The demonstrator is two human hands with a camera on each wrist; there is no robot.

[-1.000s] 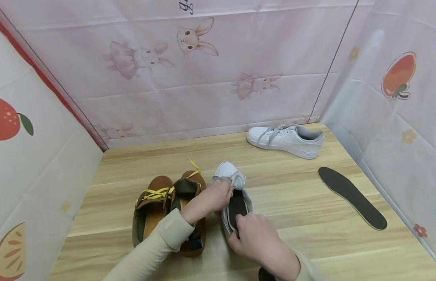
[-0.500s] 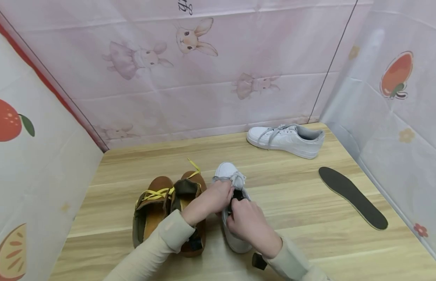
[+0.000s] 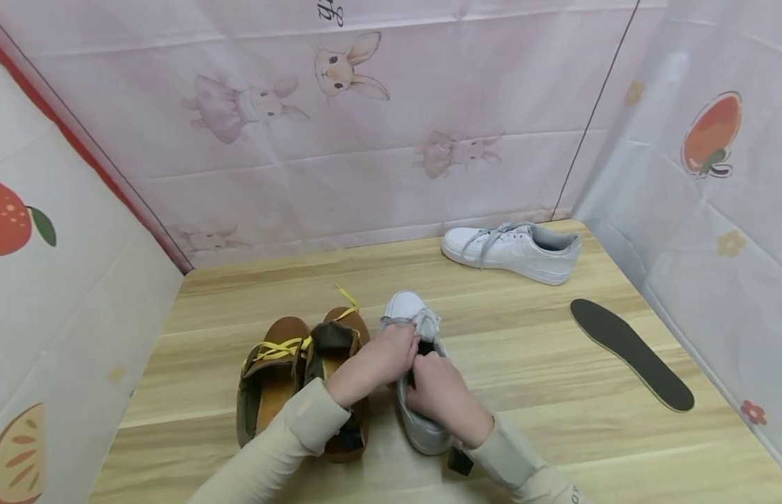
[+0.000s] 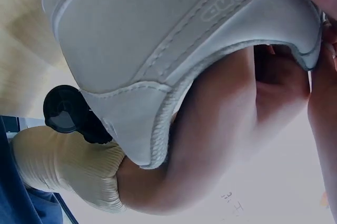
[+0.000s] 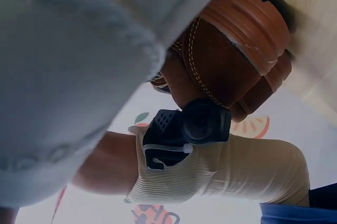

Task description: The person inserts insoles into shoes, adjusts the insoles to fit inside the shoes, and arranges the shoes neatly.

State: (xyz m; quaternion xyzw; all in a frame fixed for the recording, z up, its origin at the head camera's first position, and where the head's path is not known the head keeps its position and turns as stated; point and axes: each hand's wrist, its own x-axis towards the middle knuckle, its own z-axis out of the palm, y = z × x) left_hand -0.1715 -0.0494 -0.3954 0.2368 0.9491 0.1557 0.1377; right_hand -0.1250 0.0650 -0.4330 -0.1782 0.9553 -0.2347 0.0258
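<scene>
A white sneaker (image 3: 406, 305) with grey laces stands on the wooden table, toe pointing away from me. My left hand (image 3: 391, 350) grips its upper at the left side of the opening, just below the laces. My right hand (image 3: 440, 392) reaches over the heel into the shoe, its fingertips hidden inside; I cannot tell whether they hold the insole. In the left wrist view the right hand (image 4: 221, 113) passes across the sneaker's collar (image 4: 163, 118). Close up in the right wrist view, the sneaker's side (image 5: 73, 76) fills the left part.
To the left stand two brown shoes (image 3: 288, 329) with yellow laces, the nearer one partly behind my left forearm. Another white sneaker (image 3: 510, 250) lies at the back right. A dark insole (image 3: 630, 353) lies flat near the right edge. Printed cloth walls (image 3: 365, 182) enclose the table.
My right hand has moved from the heel forward and deeper into the sneaker; the dark insole seen inside earlier is now mostly covered. The left hand keeps its grip in place.
</scene>
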